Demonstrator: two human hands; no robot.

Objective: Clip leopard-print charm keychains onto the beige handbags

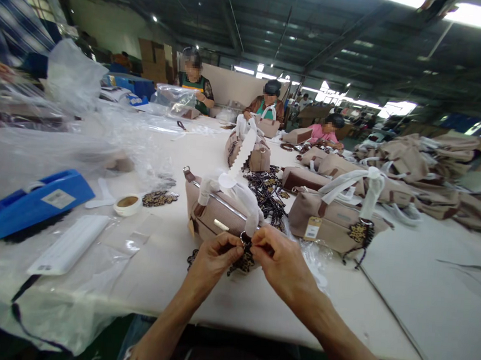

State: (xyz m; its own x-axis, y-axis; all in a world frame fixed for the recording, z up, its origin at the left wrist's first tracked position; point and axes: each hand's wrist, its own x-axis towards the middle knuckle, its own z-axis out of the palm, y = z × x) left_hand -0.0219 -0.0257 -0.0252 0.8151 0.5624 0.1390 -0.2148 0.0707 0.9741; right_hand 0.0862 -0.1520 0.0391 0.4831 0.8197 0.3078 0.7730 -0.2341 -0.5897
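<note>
A beige handbag (pixel 229 215) with a silver zip and wrapped handles stands right before me on the table. At its near end, my left hand (pixel 218 251) pinches the ring of a dark beaded bag charm (pixel 244 259) between thumb and fingers. From the other side my right hand (pixel 274 250) is closed on the same charm near the ring. The charm hangs below the fingers against the bag, its lower part partly hidden by the hands. Behind the bag lies a heap of similar charms (pixel 267 196).
To the right stands another handbag (pixel 324 222) with a tag and charm; more bags (pixel 425 161) pile up beyond. On the left are a blue tape dispenser (pixel 26 202), a tape roll (pixel 127 204), a white box-like object (pixel 69 244) and plastic bags (pixel 67 155). Several people work across the table.
</note>
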